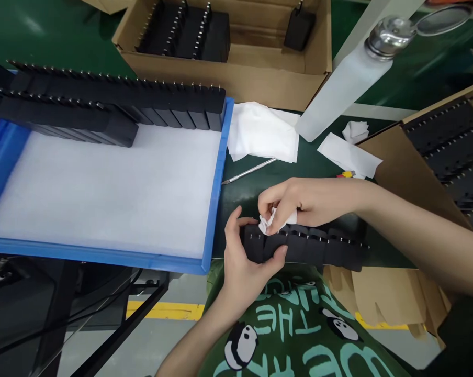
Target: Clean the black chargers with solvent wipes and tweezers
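A row of black power adapters [314, 250] with small metal prongs facing up lies along the near edge of the green table. My left hand [242, 267] grips the left end of that row, thumb on the near side and fingers on the far side. Above the same end, my right hand [287, 203] pinches a crumpled white cloth [265, 223], which touches the top of the adapters near the prongs. The fingers and cloth hide part of the adapters' tops.
On the left, a blue tray [214, 209] with a white liner holds more adapters [173, 107]. Cardboard boxes [260, 84] with adapters stand behind and at right. White cloths [262, 131], a craft knife [250, 171] and a tilted white bottle [344, 86] are beyond my hands.
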{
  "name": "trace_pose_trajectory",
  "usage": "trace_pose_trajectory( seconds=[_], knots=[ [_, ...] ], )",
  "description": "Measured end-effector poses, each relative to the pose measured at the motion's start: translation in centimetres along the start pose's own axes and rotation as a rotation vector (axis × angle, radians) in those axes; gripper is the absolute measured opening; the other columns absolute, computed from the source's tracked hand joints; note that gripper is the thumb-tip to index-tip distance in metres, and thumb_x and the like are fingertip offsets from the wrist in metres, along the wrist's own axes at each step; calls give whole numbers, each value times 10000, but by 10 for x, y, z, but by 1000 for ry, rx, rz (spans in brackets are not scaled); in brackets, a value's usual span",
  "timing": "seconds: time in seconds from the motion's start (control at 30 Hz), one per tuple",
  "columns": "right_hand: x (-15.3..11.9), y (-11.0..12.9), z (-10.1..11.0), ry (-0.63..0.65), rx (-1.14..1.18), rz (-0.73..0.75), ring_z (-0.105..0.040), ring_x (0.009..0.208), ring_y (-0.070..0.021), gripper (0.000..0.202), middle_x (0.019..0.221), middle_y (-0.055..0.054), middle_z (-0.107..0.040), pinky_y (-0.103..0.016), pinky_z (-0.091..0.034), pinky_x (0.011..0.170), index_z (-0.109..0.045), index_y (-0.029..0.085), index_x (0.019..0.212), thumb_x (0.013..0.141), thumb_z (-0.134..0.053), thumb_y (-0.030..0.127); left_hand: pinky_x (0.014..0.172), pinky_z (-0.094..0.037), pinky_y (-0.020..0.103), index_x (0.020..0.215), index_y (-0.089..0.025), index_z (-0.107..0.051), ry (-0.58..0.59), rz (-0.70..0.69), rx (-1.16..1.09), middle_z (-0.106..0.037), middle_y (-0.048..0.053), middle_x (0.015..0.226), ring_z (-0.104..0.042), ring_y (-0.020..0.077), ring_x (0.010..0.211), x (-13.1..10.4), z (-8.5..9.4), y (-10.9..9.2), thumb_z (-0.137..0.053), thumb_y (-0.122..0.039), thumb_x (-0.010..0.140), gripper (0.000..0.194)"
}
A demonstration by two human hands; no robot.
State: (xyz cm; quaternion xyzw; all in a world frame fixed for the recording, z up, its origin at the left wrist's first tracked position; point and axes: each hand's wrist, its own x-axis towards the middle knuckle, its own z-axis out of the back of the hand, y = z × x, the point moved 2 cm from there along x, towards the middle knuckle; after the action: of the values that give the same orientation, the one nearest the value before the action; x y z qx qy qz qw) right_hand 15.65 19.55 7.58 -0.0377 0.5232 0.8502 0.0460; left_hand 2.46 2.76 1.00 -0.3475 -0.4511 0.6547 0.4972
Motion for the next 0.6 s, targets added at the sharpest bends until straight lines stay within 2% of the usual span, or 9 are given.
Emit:
trace_pose_trajectory(
  seconds=[0.07, 0.17, 0.3, 0.47, 0.6],
  knots=[
    [0, -6, 3, -58, 76, 18, -658, 904, -118, 463, 1018, -50, -665, -219, -493, 728, -821, 228, 990, 860, -462, -34, 869, -581, 362, 1469, -290, -321, -2, 3, 10, -606, 69, 1131, -675, 238, 1056, 1, 1, 0, -815, -377, 762, 867],
    [3, -13, 0, -165, 193, 90, -662, 953, -133, 393, 1027, -61, -657, -250, -529, 803, -817, 211, 1000, 889, -495, 14, 876, -577, 349, 1464, -276, -336, 12, 2, 24, -594, 78, 1176, -664, 237, 1082, 1, 1, 0, -816, -370, 765, 853],
    [9, -22, -13, -116, 190, 150, -654, 945, -130, 408, 1031, -82, -654, -259, -536, 829, -817, 181, 978, 874, -487, -35, 908, -567, 342, 1475, -256, -328, 30, -10, 22, -565, 100, 1260, -640, 247, 1155, 1, 1, -2, -813, -360, 777, 856],
    [7, -25, -10, -204, 147, 162, -652, 941, -127, 330, 1041, -76, -672, -259, -527, 822, -813, 210, 1020, 948, -534, 49, 914, -565, 337, 1492, -251, -311, 32, 5, 11, -566, 92, 1239, -634, 240, 1146, 1, 2, -2, -825, -365, 768, 895],
    [7, -25, -7, -129, 168, 169, -664, 926, -119, 322, 1029, -74, -686, -247, -526, 808, -813, 196, 1004, 944, -539, 39, 907, -567, 339, 1493, -260, -309, 44, 21, 6, -568, 86, 1231, -640, 243, 1134, 1, 2, -2, -837, -359, 751, 916]
  ],
)
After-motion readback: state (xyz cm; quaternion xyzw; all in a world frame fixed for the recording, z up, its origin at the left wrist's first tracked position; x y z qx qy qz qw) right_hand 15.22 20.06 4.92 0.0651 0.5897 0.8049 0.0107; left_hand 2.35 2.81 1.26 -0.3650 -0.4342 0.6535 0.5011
